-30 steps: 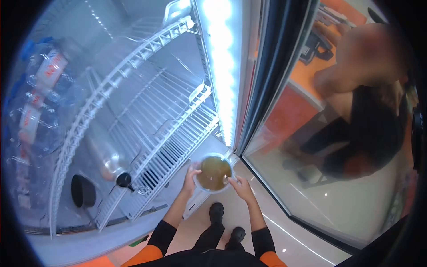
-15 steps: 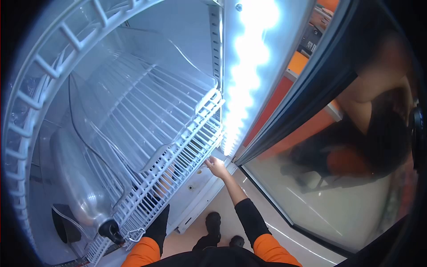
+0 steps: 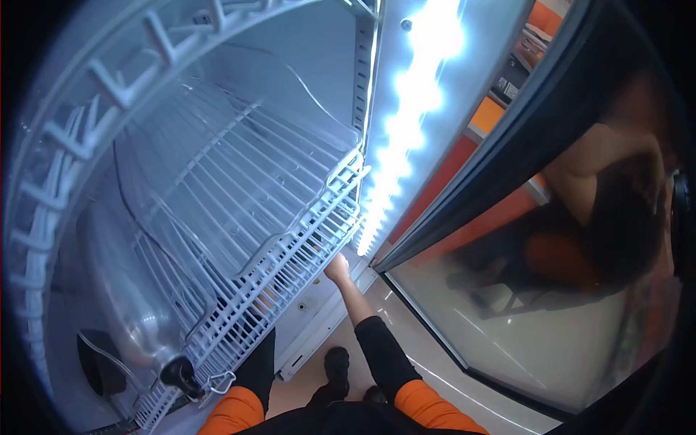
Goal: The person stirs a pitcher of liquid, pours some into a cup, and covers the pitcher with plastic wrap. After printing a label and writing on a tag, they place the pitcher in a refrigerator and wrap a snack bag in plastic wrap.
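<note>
My right hand (image 3: 336,267) reaches in at the right front corner of the white wire shelf (image 3: 290,255). Its fingers pass behind the shelf's front bars, so their grip is hidden. Through the bars further left, parts of my left hand (image 3: 265,299) show below the shelf; its fingers cannot be made out. A clear plastic bin or liner (image 3: 217,279) with a curved front edge lies on the shelf. To the left, a large silver cylinder (image 3: 138,301) with a black cap (image 3: 178,373) lies tilted along the shelf.
A bright light strip (image 3: 413,116) runs up the cabinet's right side. The glass door (image 3: 507,326) stands open at the right and reflects a person. Another white wire rack (image 3: 87,130) curves across the upper left. A shoe (image 3: 336,366) shows on the floor below.
My right hand has moved slightly left and further under the shelf front, hiding its fingers. My right forearm has shifted left. The view has tilted slightly.
</note>
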The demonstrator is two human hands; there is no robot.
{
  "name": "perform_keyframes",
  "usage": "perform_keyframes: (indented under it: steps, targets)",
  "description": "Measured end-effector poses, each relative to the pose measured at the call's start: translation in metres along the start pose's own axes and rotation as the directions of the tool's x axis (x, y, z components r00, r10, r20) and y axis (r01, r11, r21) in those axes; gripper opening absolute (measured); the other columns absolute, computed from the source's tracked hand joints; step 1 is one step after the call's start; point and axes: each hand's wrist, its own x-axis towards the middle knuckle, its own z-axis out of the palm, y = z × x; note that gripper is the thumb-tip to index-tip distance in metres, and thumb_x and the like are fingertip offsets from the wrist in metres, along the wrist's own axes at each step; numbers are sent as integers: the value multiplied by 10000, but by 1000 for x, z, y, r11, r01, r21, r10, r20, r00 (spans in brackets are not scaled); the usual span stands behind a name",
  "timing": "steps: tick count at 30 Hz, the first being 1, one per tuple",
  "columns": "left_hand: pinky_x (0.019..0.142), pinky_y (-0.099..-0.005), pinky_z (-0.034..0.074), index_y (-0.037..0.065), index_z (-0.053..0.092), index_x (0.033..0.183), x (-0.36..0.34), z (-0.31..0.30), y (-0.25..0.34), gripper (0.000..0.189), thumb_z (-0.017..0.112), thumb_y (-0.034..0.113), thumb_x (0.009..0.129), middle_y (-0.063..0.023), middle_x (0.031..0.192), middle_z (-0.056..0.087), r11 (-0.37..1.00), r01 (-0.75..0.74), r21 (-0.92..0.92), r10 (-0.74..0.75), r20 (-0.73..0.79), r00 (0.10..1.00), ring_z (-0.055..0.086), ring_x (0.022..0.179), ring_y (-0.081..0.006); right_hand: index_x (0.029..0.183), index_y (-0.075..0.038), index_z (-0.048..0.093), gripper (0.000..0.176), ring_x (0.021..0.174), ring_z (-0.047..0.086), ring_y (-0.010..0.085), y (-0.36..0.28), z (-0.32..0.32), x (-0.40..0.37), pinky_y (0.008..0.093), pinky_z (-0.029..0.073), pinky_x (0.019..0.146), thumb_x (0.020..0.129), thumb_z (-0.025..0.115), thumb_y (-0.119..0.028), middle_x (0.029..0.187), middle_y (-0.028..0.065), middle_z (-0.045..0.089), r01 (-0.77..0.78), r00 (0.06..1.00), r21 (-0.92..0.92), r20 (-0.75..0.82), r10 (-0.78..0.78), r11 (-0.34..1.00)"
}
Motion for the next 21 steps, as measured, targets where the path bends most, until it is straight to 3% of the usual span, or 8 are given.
perform_keyframes:
  steps: [4,8,10,11,14,16,17,21]
  targets:
    - [1046,-444,248,-22,341,1317,-44,-3,13,552,517,216,851,-193,1333,392,981,-76,179,116,-224,968,358,1243,-337,1170,24,475,427,1062,512,334,26,2,-45,390,429,878,914,480,-318,1176,234,481,105,904,267,-427,20,958]
    - [1068,-493,209,-52,319,1321,-181,-56,48,559,496,181,845,-230,1355,344,780,-623,61,619,-227,752,306,1276,-377,917,-6,592,322,652,594,192,140,-6,-182,314,466,626,918,452,-296,779,112,624,-184,980,543,41,192,820]
    - [1084,-467,204,-75,325,1313,-249,-45,20,594,524,151,801,-217,1386,307,557,-803,214,790,160,591,264,1318,-335,777,-37,649,387,724,621,211,202,-51,-290,334,482,695,867,483,-374,826,128,640,-413,847,-59,342,407,909]
    - [1063,-446,263,-43,319,1331,-283,-37,-3,630,547,99,761,-202,1391,311,493,-862,117,832,226,507,305,1293,-340,871,-27,661,529,874,616,274,279,-47,-352,392,460,784,827,484,-524,896,158,651,-71,971,-438,174,162,896]
    - [916,-360,433,49,404,1292,-387,-36,-79,497,530,27,812,-166,1330,409,582,-810,-66,768,373,521,514,1096,-307,1056,-30,618,591,799,602,281,314,-160,-516,397,477,710,814,533,-563,852,139,630,-866,488,19,-175,855,499]
    - [916,-358,432,47,406,1291,-422,-49,-110,489,528,36,818,-164,1323,415,764,-644,-45,556,553,621,516,1094,-301,663,-126,500,450,377,372,127,330,-238,-586,303,287,338,812,548,-548,511,14,406,-66,139,988,-130,982,141]
    - [916,-357,431,47,407,1291,-429,-57,-111,486,527,40,820,-163,1320,418,801,-597,-34,495,598,631,516,1093,-299,1169,-156,528,512,429,351,112,314,-289,-600,260,370,410,807,546,-518,672,6,469,342,185,939,-26,982,-40]
    - [916,-353,428,44,412,1289,-443,-92,-82,471,522,56,831,-158,1307,431,833,-553,-21,428,658,620,519,1089,-288,1153,-89,538,534,867,525,136,184,-459,-602,265,423,697,820,541,-507,937,4,555,542,512,803,-548,662,246]
